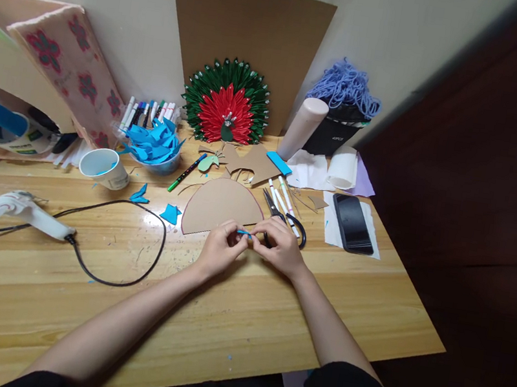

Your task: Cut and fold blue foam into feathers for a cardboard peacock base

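Both of my hands meet over the table, pinching one small piece of blue paper between them. My left hand grips its left end and my right hand its right end; the fingers cover most of it. Just beyond them lies a cardboard half-disc with a dark outline. Black-handled scissors rest beside my right hand, partly hidden by it. Two loose blue paper pieces, one of them a folded piece, lie to the left. A tub of blue folded paper pieces stands farther back.
A white glue gun with a looping black cord lies at left. A white paper cup stands behind it. At the back, a green and red peacock craft leans on a cardboard sheet. A phone lies at right.
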Tool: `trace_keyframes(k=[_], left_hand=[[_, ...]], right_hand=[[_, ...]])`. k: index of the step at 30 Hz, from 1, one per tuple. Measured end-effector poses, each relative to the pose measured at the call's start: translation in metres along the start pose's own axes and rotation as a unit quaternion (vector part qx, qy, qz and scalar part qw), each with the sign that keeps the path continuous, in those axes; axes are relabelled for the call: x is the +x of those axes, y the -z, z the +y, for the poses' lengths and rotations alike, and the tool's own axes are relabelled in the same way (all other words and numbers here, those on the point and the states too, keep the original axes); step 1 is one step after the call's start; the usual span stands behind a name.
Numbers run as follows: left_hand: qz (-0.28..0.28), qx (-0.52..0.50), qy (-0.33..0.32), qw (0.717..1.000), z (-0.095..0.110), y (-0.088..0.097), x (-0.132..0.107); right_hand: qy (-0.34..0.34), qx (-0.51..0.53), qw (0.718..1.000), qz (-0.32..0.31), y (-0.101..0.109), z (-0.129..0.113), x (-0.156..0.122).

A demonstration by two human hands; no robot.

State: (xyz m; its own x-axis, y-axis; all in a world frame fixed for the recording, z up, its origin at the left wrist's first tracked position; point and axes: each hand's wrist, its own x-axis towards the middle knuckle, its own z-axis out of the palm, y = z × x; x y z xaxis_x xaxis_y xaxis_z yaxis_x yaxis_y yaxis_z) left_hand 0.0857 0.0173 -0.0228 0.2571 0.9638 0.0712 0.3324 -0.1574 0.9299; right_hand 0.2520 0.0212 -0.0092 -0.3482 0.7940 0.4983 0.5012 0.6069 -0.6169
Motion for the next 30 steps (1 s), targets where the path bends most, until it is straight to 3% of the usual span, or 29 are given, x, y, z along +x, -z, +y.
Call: trace_keyframes(k=[15,22,27,30], left_hand=[[-0.006,-0.135,0.075,0.988,-0.0068,0.0015,0.004],[-0.025,-0.145,0.066,0.987,-0.006,0.0045,0.0052],[-0.006,-0.123,0.068,0.99,-0.004,0.0044,0.004],[0.014,-0.112,0.067,0.991,-0.0052,0.0027,0.0029]], right_hand=[[0.07,-0.079,0.994,-0.027,-0.0011,-0.0008,-0.0001],[0.08,-0.068,0.994,-0.028,0.0007,-0.0006,0.0],[0.065,-0.05,0.996,-0.039,-0.0004,-0.0018,-0.0001],[0.005,-0.014,0.999,-0.029,-0.001,-0.0048,-0.0001]])
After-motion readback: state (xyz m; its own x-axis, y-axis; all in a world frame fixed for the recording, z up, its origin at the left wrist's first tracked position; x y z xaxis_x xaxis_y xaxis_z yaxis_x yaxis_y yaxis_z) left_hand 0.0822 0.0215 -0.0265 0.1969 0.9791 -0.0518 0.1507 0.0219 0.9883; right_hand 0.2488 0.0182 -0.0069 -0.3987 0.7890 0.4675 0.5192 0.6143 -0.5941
